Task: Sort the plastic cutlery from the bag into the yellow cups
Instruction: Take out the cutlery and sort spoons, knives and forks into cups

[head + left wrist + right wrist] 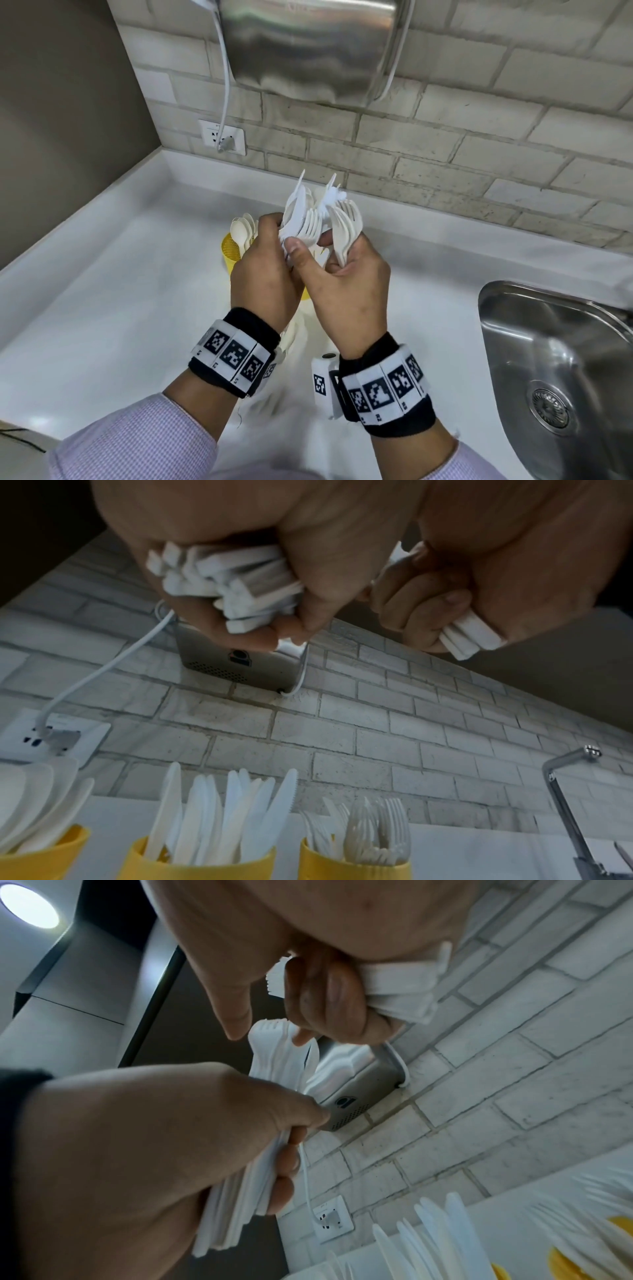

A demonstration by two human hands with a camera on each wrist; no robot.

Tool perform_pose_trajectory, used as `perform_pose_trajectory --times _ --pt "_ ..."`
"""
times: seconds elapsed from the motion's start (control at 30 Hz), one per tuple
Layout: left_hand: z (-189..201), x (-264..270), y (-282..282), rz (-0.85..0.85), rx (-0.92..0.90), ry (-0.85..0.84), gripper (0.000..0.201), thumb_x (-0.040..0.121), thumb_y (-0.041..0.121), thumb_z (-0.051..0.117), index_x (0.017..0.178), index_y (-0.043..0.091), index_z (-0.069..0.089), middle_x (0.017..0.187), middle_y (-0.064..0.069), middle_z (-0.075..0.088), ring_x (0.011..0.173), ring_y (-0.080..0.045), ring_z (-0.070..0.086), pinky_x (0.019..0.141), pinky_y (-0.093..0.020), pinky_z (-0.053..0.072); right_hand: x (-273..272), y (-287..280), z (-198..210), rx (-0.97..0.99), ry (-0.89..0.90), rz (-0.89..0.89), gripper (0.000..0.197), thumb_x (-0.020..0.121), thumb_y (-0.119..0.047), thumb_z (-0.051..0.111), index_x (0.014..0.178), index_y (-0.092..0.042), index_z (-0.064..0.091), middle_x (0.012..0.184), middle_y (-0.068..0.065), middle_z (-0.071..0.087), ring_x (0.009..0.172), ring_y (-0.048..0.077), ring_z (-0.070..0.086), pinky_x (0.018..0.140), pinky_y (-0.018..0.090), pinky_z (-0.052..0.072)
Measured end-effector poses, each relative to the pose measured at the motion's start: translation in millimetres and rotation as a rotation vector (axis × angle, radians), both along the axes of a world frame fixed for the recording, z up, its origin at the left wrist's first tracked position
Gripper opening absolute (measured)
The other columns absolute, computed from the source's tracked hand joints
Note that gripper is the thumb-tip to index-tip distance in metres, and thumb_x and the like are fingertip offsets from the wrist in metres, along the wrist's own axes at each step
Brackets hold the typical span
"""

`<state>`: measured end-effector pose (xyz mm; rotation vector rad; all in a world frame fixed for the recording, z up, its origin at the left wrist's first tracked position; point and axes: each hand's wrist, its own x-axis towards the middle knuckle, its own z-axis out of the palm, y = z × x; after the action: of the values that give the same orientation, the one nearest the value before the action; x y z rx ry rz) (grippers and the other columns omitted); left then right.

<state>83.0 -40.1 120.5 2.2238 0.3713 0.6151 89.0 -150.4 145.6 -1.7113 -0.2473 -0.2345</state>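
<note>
Above the white counter, my left hand point(269, 246) grips a mixed bundle of white plastic knives and forks point(301, 212) by the handles, heads pointing up. My right hand point(342, 263) touches it and holds a few forks point(347, 229) in curled fingers, its thumb lying against the left bundle. From below, the handle ends point(226, 585) stick out of my left fist, and the handle ends of the forks point(400, 993) out of my right. Three yellow cups stand underneath: spoons point(44, 859), knives point(192, 864), forks point(356, 867). The hands hide most of them in the head view, where only the spoon cup point(230, 251) shows.
A steel sink point(548, 342) lies at the right, with its tap point(565, 777) behind. A metal box point(308, 44) hangs on the brick wall, its cable running to a socket point(222, 137). More pale cutlery point(291, 337) lies on the counter under my wrists.
</note>
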Motion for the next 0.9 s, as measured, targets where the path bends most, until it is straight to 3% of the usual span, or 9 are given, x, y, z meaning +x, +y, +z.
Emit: perform_pose_trajectory --times 0.1,0.17,0.23,0.37,0.47,0.67,0.8,0.9 --pt "1.2 -0.8 -0.6 0.026 0.014 0.014 0.042 0.093 0.026 0.062 0.130 0.021 0.044 0.074 0.024 0.046 0.069 -0.015 0.050 0.064 -0.028 0.038 0.7 3.2 -1.1 0.009 0.009 -0.008 0.025 0.081 -0.037 0.082 0.097 -0.022 0.070 0.083 -0.008 0.075 0.056 0.004 0.059 0.059 0.027 0.055" --pt "2.6 -1.3 -0.8 0.029 0.008 0.010 0.043 0.093 0.028 0.062 0.131 0.020 0.045 0.075 0.025 0.044 0.071 -0.015 0.050 0.065 -0.028 0.038 1.2 4.5 -2.7 0.038 0.023 -0.007 0.024 0.083 -0.030 0.082 0.102 -0.020 0.071 0.089 -0.008 0.076 0.075 0.004 0.071 0.071 0.027 0.059" --pt "4.0 -1.8 -1.4 0.028 -0.011 0.009 0.043 0.092 0.030 0.062 0.131 0.019 0.045 0.076 0.027 0.043 0.072 -0.015 0.049 0.065 -0.028 0.036 0.3 4.5 -2.8 0.070 0.035 -0.009 0.024 0.084 -0.025 0.082 0.106 -0.019 0.071 0.093 -0.009 0.076 0.087 0.005 0.073 0.077 0.023 0.059" --pt "6.1 -1.8 -3.2 0.028 -0.042 0.015 0.043 0.092 0.037 0.064 0.128 0.021 0.045 0.075 0.026 0.046 0.069 -0.013 0.047 0.063 -0.026 0.032 -2.3 2.4 -2.3 0.098 0.015 0.013 0.015 0.090 -0.022 0.077 0.103 -0.021 0.070 0.092 -0.010 0.075 0.089 0.002 0.072 0.076 0.013 0.055" --pt "5.9 -0.5 -4.0 0.022 -0.053 0.008 0.044 0.092 0.043 0.065 0.126 0.023 0.044 0.078 0.025 0.049 0.070 -0.010 0.046 0.061 -0.024 0.030 -3.9 2.6 -1.5 0.098 -0.021 -0.004 0.012 0.092 -0.020 0.075 0.097 -0.026 0.065 0.085 -0.013 0.072 0.082 -0.005 0.068 0.070 0.005 0.047" --pt "-0.3 2.7 -4.2 0.071 -0.012 0.009 0.046 0.089 0.038 0.071 0.125 0.027 0.044 0.086 0.019 0.055 0.081 -0.018 0.062 0.066 -0.024 0.037 3.9 1.8 -5.6 0.130 -0.023 -0.108 0.005 0.097 -0.023 0.066 0.094 -0.018 0.065 0.078 -0.017 0.067 0.075 -0.002 0.063 0.074 0.020 0.049" --pt "-2.2 3.1 -5.4 0.050 -0.009 0.006 0.045 0.089 0.041 0.072 0.122 0.030 0.043 0.089 0.017 0.060 0.081 -0.020 0.065 0.064 -0.025 0.038 5.0 3.2 -5.6 0.241 0.054 -0.030 0.012 0.096 -0.017 0.070 0.107 -0.012 0.070 0.092 -0.004 0.077 0.084 0.004 0.071 0.078 0.020 0.053" --pt "-3.0 3.2 -5.6 0.028 -0.021 -0.003 0.045 0.088 0.043 0.072 0.119 0.033 0.041 0.089 0.015 0.062 0.075 -0.018 0.060 0.065 -0.026 0.040 5.1 4.4 -7.0 0.237 0.096 0.010 0.018 0.094 -0.017 0.073 0.110 -0.012 0.069 0.098 -0.002 0.078 0.092 0.006 0.073 0.083 0.022 0.056"
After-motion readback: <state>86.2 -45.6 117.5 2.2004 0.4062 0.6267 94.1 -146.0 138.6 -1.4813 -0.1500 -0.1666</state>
